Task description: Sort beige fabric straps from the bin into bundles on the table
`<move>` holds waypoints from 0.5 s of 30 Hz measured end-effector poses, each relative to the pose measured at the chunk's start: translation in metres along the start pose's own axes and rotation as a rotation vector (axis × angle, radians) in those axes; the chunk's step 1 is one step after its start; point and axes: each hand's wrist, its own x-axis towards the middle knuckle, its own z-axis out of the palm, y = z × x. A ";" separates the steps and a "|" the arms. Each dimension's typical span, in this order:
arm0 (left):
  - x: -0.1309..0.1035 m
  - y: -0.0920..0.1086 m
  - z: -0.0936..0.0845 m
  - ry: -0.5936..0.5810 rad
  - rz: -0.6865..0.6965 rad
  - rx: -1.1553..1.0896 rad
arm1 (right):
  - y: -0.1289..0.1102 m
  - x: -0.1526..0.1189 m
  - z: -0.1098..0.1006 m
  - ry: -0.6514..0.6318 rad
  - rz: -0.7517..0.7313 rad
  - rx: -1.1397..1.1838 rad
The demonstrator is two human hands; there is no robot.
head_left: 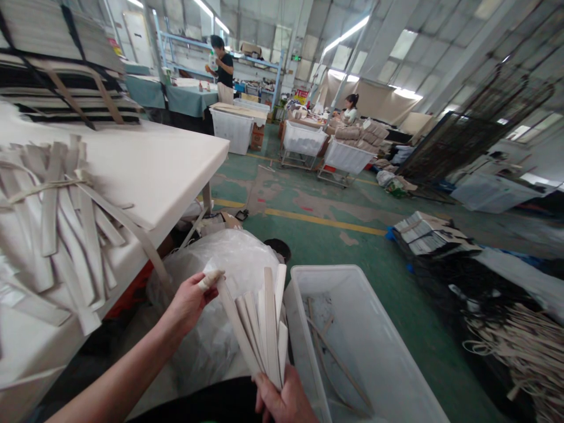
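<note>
Head view: a fanned bunch of pale strips (269, 317) held upright in a workshop

The bunch is at the lower centre, in front of the wearer's body. The right hand (284, 399) is closed around its lower end, fingers wrapped and thumb laid across the strips. From there the strips spread upward like a fan, their upper ends uneven. The left hand (200, 294) is raised beside the top, its thumb and fingers pinched together at the upper end of the leftmost strip (233, 314); a pale wrap covers one of its digits.

Behind the left hand and the bunch bulges a cloudy plastic bag (238, 249). Just right of the bunch stands a translucent white bin (379, 346), with a few thin strips (340, 362) lying at its bottom.

At the left, a white table (163, 158) bears a large heap of similar strips (51, 205), gathered with a tie, and a strapped stack (57, 64) at the back. On the green floor (317, 252), at the far right, lie a bound stack (429, 235) and a tangle of pale strips (529, 352). Well beyond, one person (225, 69) stands near a cloth-covered table (191, 100), and another person (351, 111) is behind white tubs (304, 140).
</note>
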 end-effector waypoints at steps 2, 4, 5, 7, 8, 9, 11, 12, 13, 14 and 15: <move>-0.005 -0.002 0.000 0.003 -0.008 0.015 | 0.000 0.000 0.000 -0.021 -0.005 -0.018; -0.014 -0.006 0.002 0.003 -0.045 0.016 | -0.003 0.002 0.000 -0.057 -0.022 -0.028; -0.020 -0.010 0.003 -0.003 -0.071 0.014 | -0.006 0.003 0.000 -0.069 -0.037 -0.027; -0.033 -0.018 0.006 -0.037 -0.130 0.008 | -0.016 0.007 0.001 -0.079 -0.081 -0.014; -0.040 -0.022 0.008 -0.062 -0.163 0.006 | -0.023 0.010 0.002 -0.074 -0.106 -0.002; -0.046 -0.025 0.009 -0.082 -0.191 0.000 | -0.029 0.012 0.002 -0.071 -0.129 0.010; -0.054 -0.027 0.011 -0.084 -0.219 -0.035 | -0.041 0.015 0.001 -0.065 -0.162 0.028; -0.055 -0.026 0.011 -0.071 -0.209 -0.061 | -0.045 0.015 0.000 -0.064 -0.177 0.037; -0.054 -0.023 0.010 -0.049 -0.179 -0.088 | -0.047 0.015 -0.002 -0.069 -0.186 0.042; -0.050 -0.018 0.008 -0.029 -0.134 -0.112 | -0.048 0.014 -0.004 -0.081 -0.190 0.053; -0.046 -0.013 0.006 -0.012 -0.081 -0.126 | -0.047 0.012 -0.007 -0.095 -0.186 0.075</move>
